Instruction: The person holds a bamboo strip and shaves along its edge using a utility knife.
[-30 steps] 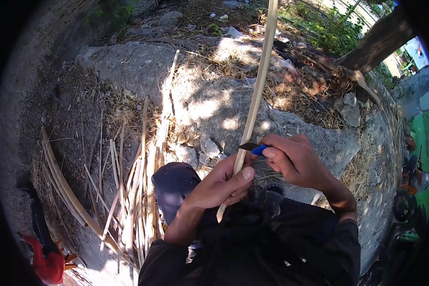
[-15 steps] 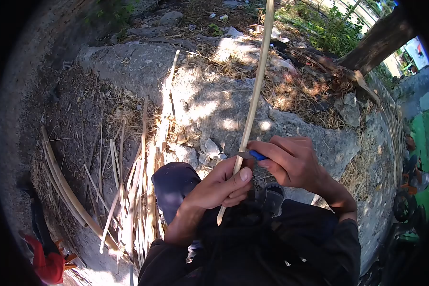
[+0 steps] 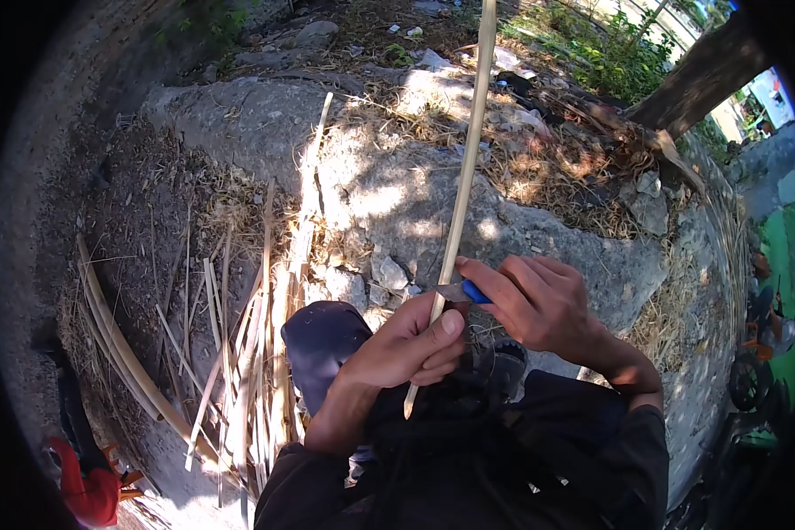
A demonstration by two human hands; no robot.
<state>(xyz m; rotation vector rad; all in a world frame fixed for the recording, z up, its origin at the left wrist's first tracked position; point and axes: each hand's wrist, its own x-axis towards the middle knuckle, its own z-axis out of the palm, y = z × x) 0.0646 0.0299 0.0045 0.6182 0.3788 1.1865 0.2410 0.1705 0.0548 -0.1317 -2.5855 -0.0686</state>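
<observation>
My left hand (image 3: 412,344) is closed around the lower part of a long pale wooden strip (image 3: 465,177), thumb on top. The strip's pointed lower end sticks out below my fingers, and its upper end runs out of the top of the view. In my right hand (image 3: 539,300) is a small knife (image 3: 476,291) with a blue handle. Its short blade lies against the strip just above my left hand. My right forefinger reaches along toward the strip's edge. Part of the handle is hidden in my right fingers.
A heap of split wooden strips (image 3: 256,371) lies left of my knee (image 3: 325,340). Large rough rock (image 3: 583,256) spreads in front, with dry grass and a tree trunk (image 3: 702,79) beyond. A person in red (image 3: 88,486) is at lower left.
My right hand has shifted slightly, showing more of the knife's blue handle. The strip's upper part has tilted a little to the left. My left hand has barely moved.
</observation>
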